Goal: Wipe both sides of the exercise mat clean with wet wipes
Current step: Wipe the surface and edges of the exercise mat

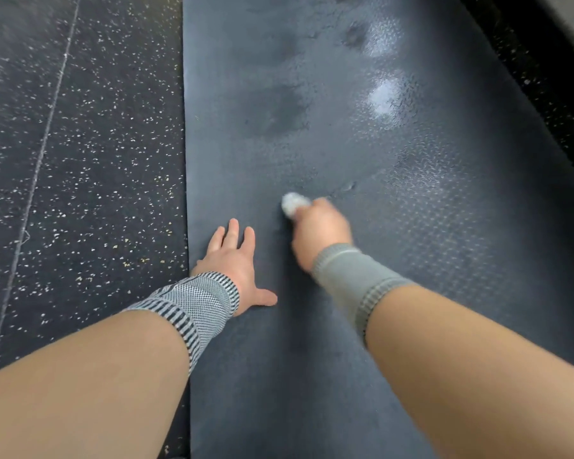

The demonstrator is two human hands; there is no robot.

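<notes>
A dark grey exercise mat (pixel 345 144) lies flat on the floor and runs away from me. Its right and far parts glisten with wet streaks, while the near left part looks dull. My right hand (pixel 318 231) grips a bunched white wet wipe (pixel 292 203) and presses it onto the mat near its middle; the hand is blurred. Flat on the mat close to its left edge rests my left hand (pixel 237 263), with the fingers spread and straight. Both wrists wear knitted bands.
Black rubber flooring (pixel 80 160) with white speckles and a thin seam line lies left of the mat. A strip of the same dark floor (pixel 550 77) borders the mat's right side, with a pale edge at the top right corner.
</notes>
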